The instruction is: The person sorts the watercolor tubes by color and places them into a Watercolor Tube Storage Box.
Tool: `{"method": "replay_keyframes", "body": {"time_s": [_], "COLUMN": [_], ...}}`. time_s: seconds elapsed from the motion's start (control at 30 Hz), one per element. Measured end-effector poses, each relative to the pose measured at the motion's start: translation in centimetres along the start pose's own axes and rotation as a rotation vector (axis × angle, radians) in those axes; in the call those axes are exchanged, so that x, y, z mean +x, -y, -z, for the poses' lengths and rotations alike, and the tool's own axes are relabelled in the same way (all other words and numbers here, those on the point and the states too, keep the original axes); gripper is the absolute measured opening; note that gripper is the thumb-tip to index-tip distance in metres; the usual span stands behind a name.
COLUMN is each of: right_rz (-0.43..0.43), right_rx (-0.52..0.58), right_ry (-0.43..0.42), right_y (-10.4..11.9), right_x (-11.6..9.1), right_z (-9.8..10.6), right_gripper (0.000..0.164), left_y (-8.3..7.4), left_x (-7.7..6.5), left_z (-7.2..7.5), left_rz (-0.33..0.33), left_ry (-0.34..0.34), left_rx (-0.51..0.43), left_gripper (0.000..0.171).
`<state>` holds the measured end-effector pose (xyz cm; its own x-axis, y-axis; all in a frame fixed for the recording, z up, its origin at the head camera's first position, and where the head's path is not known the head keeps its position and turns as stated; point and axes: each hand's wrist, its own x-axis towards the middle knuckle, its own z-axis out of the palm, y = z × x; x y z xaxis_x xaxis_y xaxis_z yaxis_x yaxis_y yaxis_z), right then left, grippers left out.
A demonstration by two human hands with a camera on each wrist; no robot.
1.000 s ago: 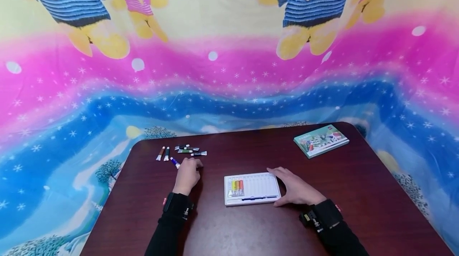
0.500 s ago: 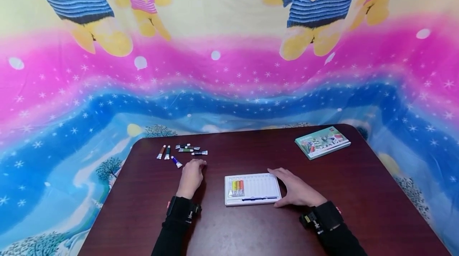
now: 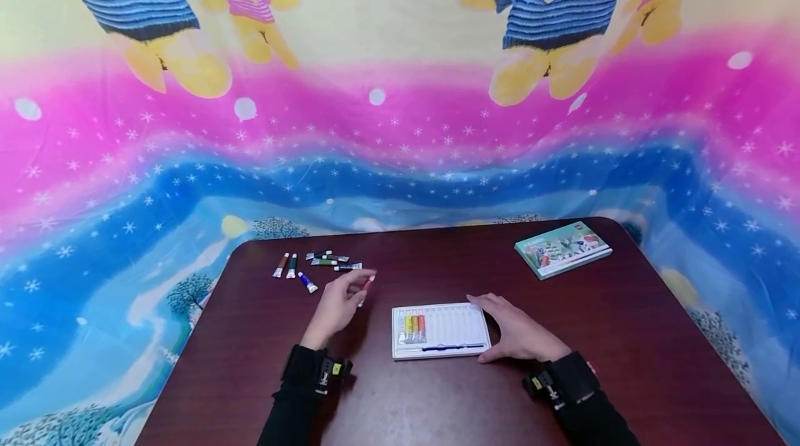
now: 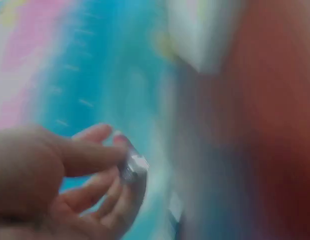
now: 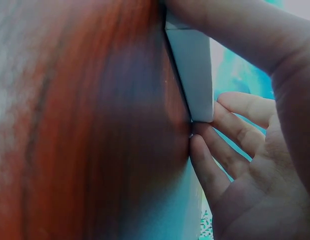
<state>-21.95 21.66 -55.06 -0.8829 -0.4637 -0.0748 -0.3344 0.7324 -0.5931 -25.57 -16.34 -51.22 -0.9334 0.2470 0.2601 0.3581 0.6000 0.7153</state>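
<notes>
As left fingers [image 3: 357,275] pinch, a tube [image 3: 367,285] lies between.

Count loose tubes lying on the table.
7: brown tube and dark-green tube leftmost; blue tube in front; black tube, brownish tube, green tube, dark tube clustered rightward. Some may be hidden.

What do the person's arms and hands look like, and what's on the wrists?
Both hands are bare, with no gloves. The long sleeves look plain black. Each wrist has a black band bearing a small dark device with a yellow patch. A tiny red tab shows at the right band's edge.
</notes>
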Motion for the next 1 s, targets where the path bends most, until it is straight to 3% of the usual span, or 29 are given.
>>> {"method": "replay_keyframes", "body": {"time_s": [0.07, 0.13, 0.23, 0.33, 0.73, 1.0], "right_rz": [0.000, 0.003, 0.009, 0.009, -0.004, 0.008], "right_rx": [-0.001, -0.006, -0.013, -0.014, -0.021, -0.010], "right_ry": [-0.007, -0.012, -0.018, -0.017, -0.009, -0.001], "right_y": [0.0, -0.1, -0.1, 0.0, 0.1, 0.2], "right_x": [-0.1, -0.2, -0.2, -0.1, -0.2, -0.1], "right_z": [0.0, 0.1, 0.4, 0.5, 0.2, 0.0], "right_gripper": [0.112, 0.112, 0.113, 0.112, 0.112, 0.112], "left_y": [-2.3, -4.9, -8.1, -9.6, -10.4, -10.0], "left_x": [0.0, -0.3, -1.0, -1.6, -2.3, -2.4], "left_z": [0.8, 1.5, 2.1, 2.1, 2.1, 2.1], "left_rz": [-0.007, -0.022, -0.083, -0.124, -0.131, -0.034], "left_ry": [0.047, 0.072, 0.061, 0.042, 0.060, 0.027], "left_rx": [-0.206, -0.338, -0.435, -0.498, -0.678, -0.679], "left_gripper": [0.042, 0.045, 0.046, 0.047, 0.045, 0.043]}}
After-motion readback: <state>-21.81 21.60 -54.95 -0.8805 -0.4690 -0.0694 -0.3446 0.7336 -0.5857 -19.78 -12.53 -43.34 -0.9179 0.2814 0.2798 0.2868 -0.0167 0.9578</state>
